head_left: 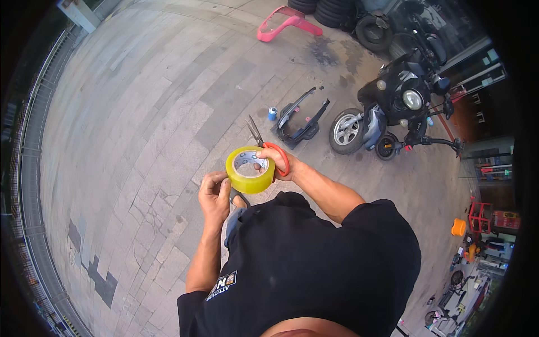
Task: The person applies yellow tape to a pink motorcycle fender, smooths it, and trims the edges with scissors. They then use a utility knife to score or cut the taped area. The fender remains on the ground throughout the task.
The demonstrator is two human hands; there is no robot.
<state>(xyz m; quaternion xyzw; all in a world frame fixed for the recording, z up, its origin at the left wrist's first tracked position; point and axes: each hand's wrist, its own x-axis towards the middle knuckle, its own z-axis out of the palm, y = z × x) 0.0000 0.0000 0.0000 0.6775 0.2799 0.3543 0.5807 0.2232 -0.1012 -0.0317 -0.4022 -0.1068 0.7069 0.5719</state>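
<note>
A wide roll of yellowish clear packing tape (251, 184) is up in front of my chest, its white cardboard core showing. My right hand (283, 163) grips the roll, thumb over the rim and a fingertip inside the core. The same hand keeps a pair of scissors (282, 154) with red handles, the dark blades pointing up and left past the roll. At the roll's left edge, my left hand (214, 196) has its fingers curled and its thumb and forefinger pinched against the tape. Whether a loose tape end lies between those fingertips is too small to see.
Ahead on the paving lie a dark plastic scooter part (297, 126) and a blue can (272, 114). A black scooter (398, 101) stands to the right, its front wheel (346, 132) nearest me. Farther off are a pink body panel (286, 23) and tyres (373, 32). An orange stool (458, 227) sits right.
</note>
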